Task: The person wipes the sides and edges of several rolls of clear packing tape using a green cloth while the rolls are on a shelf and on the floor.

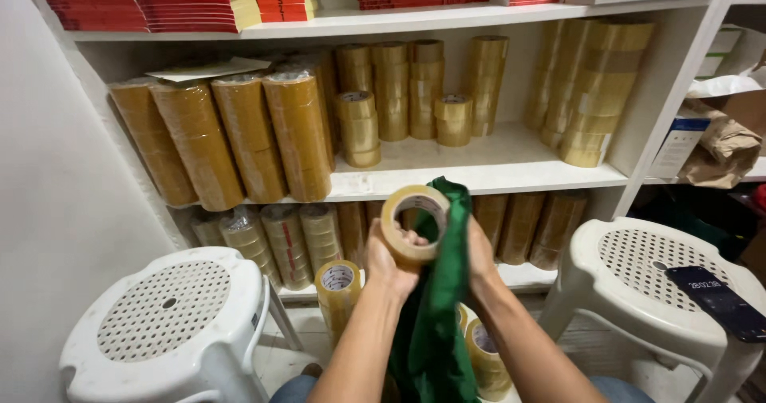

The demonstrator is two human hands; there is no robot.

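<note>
Seen from my headset feed: my left hand (388,261) grips a roll of tan packing tape (413,224) around its rim, fingers curled shut on it, holding it up in front of the shelving. My right hand (480,258) is pressed against a green cloth (437,315), which drapes down between my forearms and wraps the roll's right side; its fingers are hidden behind the fabric, so I cannot tell how they are set.

By my reading the wiping is mid-course: one roll is in hand and many remain.

Below the hands, loose rolls stand on the floor (291,355), one stack (337,291) to the left and others (483,355) partly behind the cloth. Two white perforated stools (163,315) (646,275) flank me and narrow the reach, the right one carrying a dark phone (722,301) at its right edge.

Beyond, white shelves (479,167) hold sleeves of tape along the front edge, with red packs (144,0) on the top shelf.
</note>
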